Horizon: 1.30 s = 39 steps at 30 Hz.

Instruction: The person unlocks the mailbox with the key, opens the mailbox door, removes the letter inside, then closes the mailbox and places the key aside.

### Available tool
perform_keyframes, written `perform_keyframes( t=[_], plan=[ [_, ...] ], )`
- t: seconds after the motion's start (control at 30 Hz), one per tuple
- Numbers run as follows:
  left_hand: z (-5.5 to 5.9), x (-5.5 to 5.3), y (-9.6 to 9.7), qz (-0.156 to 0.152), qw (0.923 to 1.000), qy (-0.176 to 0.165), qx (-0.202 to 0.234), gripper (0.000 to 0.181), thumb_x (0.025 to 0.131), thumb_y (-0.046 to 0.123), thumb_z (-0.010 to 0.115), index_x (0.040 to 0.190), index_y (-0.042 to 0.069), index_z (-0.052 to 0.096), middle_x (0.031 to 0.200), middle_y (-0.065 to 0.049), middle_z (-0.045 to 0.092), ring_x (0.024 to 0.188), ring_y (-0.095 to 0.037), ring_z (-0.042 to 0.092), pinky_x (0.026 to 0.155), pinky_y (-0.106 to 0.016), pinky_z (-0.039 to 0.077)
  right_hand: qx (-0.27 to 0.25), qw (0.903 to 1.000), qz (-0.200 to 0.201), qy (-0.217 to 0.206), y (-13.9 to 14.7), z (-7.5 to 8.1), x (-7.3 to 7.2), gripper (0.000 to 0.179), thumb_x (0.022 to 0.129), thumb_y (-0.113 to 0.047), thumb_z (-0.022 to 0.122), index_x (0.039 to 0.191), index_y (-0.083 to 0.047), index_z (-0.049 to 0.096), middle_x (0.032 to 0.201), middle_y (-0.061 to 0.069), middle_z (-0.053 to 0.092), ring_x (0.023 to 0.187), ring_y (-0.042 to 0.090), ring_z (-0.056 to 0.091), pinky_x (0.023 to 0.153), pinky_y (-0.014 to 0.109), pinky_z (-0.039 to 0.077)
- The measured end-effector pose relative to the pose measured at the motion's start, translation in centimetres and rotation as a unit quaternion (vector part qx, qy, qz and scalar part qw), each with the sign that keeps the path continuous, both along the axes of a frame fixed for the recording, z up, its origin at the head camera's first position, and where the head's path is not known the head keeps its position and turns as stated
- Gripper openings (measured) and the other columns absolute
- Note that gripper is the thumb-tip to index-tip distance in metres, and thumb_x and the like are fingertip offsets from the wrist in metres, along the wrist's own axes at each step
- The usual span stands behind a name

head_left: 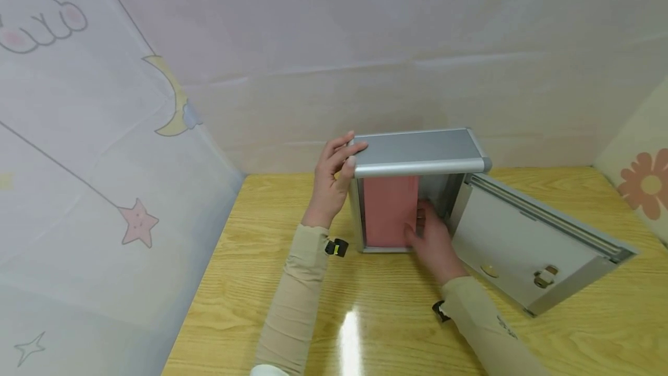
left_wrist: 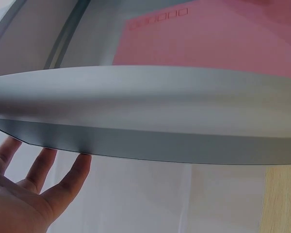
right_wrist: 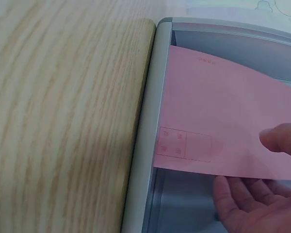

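Note:
A grey metal mailbox [head_left: 417,149] stands on the wooden table with its front door [head_left: 522,237] swung out to the right. My left hand [head_left: 334,176] rests on its upper left corner, fingers spread over the top and thumb near the front edge. In the left wrist view, fingertips [left_wrist: 80,167] touch the box's edge. Upright inside the box is a pink envelope [head_left: 388,210] with printed squares. Reaching in, my right hand [head_left: 433,242] pinches the envelope's right edge. The right wrist view shows the thumb [right_wrist: 281,138] over its face and the fingers partly hidden behind it.
A lock [head_left: 545,276] sits on the inner face of the door, which juts out over the right of the wooden table [head_left: 250,283]. Behind the box hangs a pale backdrop [head_left: 365,74]; a patterned one [head_left: 78,190] is at the left.

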<state>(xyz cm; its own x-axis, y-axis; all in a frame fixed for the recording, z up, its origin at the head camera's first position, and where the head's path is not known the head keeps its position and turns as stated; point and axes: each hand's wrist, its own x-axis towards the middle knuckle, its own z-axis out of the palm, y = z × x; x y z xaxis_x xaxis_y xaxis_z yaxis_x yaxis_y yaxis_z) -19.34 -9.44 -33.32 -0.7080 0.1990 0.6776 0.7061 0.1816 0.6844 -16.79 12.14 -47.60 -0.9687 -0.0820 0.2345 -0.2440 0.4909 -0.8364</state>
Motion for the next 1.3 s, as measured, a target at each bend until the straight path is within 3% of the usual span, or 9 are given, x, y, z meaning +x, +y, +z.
perform_keyframes(
  t=[0.27, 0.57, 0.7, 0.9, 1.03, 1.17, 1.3],
  plan=[
    [0.0, 0.1, 0.1, -0.002, 1.0000, -0.001, 0.000, 0.062, 0.101, 0.048, 0.038, 0.123, -0.006, 0.060, 0.139, -0.020, 0.041, 0.130, -0.036, 0.039, 0.095, -0.046, 0.039, 0.006, 0.9998, -0.016, 0.007, 0.1, 0.0, 0.3, 0.026, 0.097, -0.014, 0.058, 0.117, 0.003, 0.053, 0.105, 0.020, 0.061, 0.098, 0.034, 0.061, 0.081, 0.047, 0.049],
    [0.0, 0.1, 0.2, -0.004, 1.0000, -0.001, 0.000, 0.062, 0.101, 0.048, 0.038, 0.123, -0.006, 0.061, 0.139, -0.020, 0.041, 0.129, -0.036, 0.039, 0.094, -0.046, 0.039, -0.028, 0.9996, -0.005, 0.001, 0.3, 0.0, 0.8, 0.022, 0.098, -0.017, 0.057, 0.113, -0.001, 0.060, 0.109, 0.016, 0.064, 0.104, 0.030, 0.062, 0.083, 0.043, 0.050],
    [0.1, 0.2, 0.2, -0.004, 1.0000, -0.002, -0.002, 0.064, 0.101, 0.049, 0.037, 0.123, -0.006, 0.060, 0.139, -0.020, 0.041, 0.130, -0.036, 0.038, 0.094, -0.046, 0.039, -0.028, 0.9991, -0.021, 0.024, 0.5, 0.3, 1.0, 0.021, 0.098, -0.017, 0.056, 0.109, 0.001, 0.061, 0.105, 0.015, 0.065, 0.098, 0.027, 0.063, 0.080, 0.041, 0.051],
    [0.2, 0.2, 0.1, -0.001, 1.0000, -0.004, -0.001, 0.065, 0.100, 0.051, 0.037, 0.123, -0.006, 0.060, 0.140, -0.020, 0.040, 0.130, -0.035, 0.038, 0.095, -0.046, 0.039, -0.018, 0.9968, -0.045, 0.064, 1.3, 1.3, 1.6, 0.016, 0.098, -0.013, 0.056, 0.103, 0.000, 0.061, 0.100, 0.012, 0.066, 0.090, 0.021, 0.063, 0.071, 0.020, 0.047],
    [0.2, 0.2, 0.0, 0.000, 1.0000, -0.008, 0.002, 0.064, 0.101, 0.050, 0.038, 0.123, -0.006, 0.060, 0.140, -0.020, 0.040, 0.129, -0.036, 0.040, 0.095, -0.045, 0.039, -0.019, 0.9962, -0.050, 0.068, 1.9, 2.4, 2.4, 0.014, 0.098, -0.013, 0.056, 0.103, -0.001, 0.060, 0.100, 0.012, 0.066, 0.090, 0.021, 0.062, 0.070, 0.011, 0.043],
    [0.2, 0.2, 0.1, 0.000, 1.0000, -0.009, 0.000, 0.064, 0.101, 0.050, 0.038, 0.123, -0.006, 0.060, 0.140, -0.019, 0.040, 0.129, -0.035, 0.041, 0.094, -0.045, 0.039, -0.006, 0.9953, -0.054, 0.080, 2.6, 3.5, 3.5, 0.013, 0.097, -0.012, 0.057, 0.105, -0.002, 0.061, 0.100, 0.010, 0.066, 0.091, 0.022, 0.062, 0.076, 0.013, 0.043],
    [0.2, 0.2, 0.1, 0.000, 1.0000, -0.007, 0.001, 0.066, 0.100, 0.051, 0.038, 0.122, -0.006, 0.061, 0.140, -0.020, 0.040, 0.128, -0.036, 0.041, 0.093, -0.045, 0.039, 0.026, 0.9929, -0.050, 0.105, 3.4, 4.3, 4.6, 0.012, 0.097, -0.011, 0.058, 0.106, -0.005, 0.062, 0.099, 0.007, 0.067, 0.092, 0.022, 0.063, 0.082, 0.022, 0.046]
  ],
)
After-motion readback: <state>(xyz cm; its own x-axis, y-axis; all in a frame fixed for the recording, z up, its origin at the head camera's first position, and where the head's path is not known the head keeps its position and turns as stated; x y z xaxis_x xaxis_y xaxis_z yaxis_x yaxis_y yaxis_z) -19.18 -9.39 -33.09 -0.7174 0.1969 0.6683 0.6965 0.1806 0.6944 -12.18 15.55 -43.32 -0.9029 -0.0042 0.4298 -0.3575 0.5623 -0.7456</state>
